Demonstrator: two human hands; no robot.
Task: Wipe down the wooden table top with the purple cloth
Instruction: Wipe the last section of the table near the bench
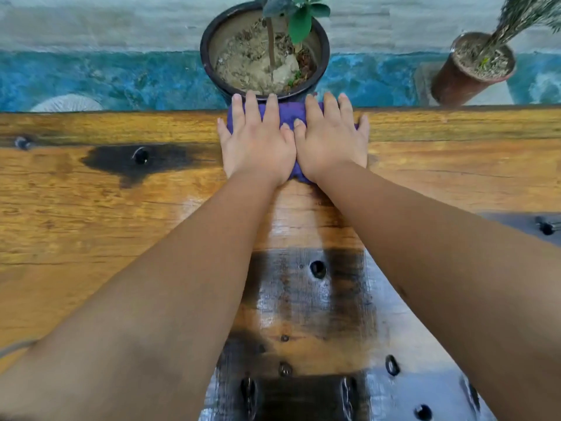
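The purple cloth (287,113) lies at the far edge of the wooden table top (91,208), mostly hidden under both hands. My left hand (258,141) presses flat on its left part, fingers straight and spread. My right hand (332,138) presses flat on its right part, beside the left, thumbs touching. Both arms reach straight forward across the table. A wet, shiny streak runs on the wood between my arms, back from the cloth.
A dark round pot (264,53) with soil and a green plant stands on the floor just beyond the table edge, right behind the cloth. A brown pot (470,68) stands at the far right. Dark burnt patches and bolt holes mark the wood.
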